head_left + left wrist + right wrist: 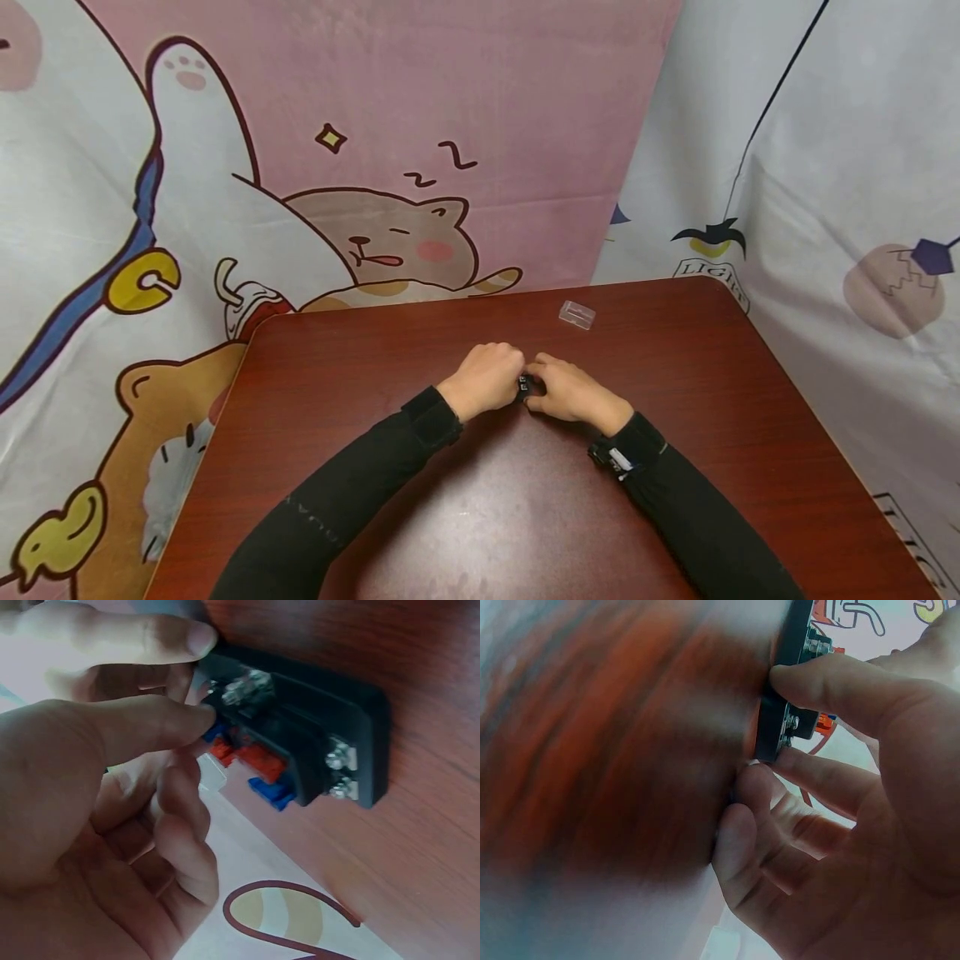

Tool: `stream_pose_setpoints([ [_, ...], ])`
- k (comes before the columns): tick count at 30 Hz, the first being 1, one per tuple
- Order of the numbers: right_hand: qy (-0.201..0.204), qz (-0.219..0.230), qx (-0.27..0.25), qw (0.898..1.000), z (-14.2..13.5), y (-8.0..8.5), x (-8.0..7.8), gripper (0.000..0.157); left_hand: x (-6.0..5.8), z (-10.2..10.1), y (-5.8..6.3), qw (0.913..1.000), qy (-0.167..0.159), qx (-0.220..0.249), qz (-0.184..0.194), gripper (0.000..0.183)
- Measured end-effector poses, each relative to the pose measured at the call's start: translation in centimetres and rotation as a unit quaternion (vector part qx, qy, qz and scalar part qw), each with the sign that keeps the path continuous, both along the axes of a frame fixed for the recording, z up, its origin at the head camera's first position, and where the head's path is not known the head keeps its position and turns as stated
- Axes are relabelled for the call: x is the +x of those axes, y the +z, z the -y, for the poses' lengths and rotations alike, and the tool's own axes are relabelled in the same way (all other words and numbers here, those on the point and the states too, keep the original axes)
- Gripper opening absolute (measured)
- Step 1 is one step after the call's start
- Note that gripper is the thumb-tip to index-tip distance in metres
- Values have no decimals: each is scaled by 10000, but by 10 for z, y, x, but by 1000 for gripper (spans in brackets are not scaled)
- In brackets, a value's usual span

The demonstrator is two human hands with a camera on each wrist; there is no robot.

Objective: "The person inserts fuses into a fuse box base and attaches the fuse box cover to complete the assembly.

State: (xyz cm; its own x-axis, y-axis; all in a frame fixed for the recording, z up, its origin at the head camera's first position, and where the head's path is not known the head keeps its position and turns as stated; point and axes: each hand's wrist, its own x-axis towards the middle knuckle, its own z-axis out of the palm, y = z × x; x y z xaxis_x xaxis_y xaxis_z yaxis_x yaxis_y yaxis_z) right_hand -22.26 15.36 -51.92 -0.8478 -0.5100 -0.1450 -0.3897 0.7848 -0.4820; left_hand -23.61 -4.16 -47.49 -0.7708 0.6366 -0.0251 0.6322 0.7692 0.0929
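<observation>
Between both hands is a small black fuse block (364, 712), with silver screw terminals on its base and red and blue blade fuses (260, 760) along its raised middle. My left hand (491, 377) grips it from the left. In the left wrist view, the thumb (161, 724) presses at the end of the raised part, close to a blue fuse; what lies behind the thumb is hidden. My right hand (573, 390) holds the block from the right, its thumb on the side of the base (774, 712) and a finger at the lower end. Other right fingertips rest by the tabletop.
A clear plastic case (577, 315) lies near the back edge of the reddish-brown table (337, 358). Cartoon-printed cloth (525, 125) hangs behind and beside the table. A dark device (611, 458) is strapped at my right sleeve.
</observation>
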Motion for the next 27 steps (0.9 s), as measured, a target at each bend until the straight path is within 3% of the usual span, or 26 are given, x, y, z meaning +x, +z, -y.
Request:
stream_pose_setpoints([
  [6, -15, 28, 34, 10000, 0, 0, 0, 57, 1, -3, 4, 9998, 80, -125, 108, 7],
  [15, -45, 7, -38, 10000, 0, -3, -1, 56, 0, 2, 1, 9989, 243, 190, 364, 30],
  [27, -63, -118, -75, 9999, 0, -1, -1, 55, 4, 8, -5, 9990, 292, 329, 121, 25],
])
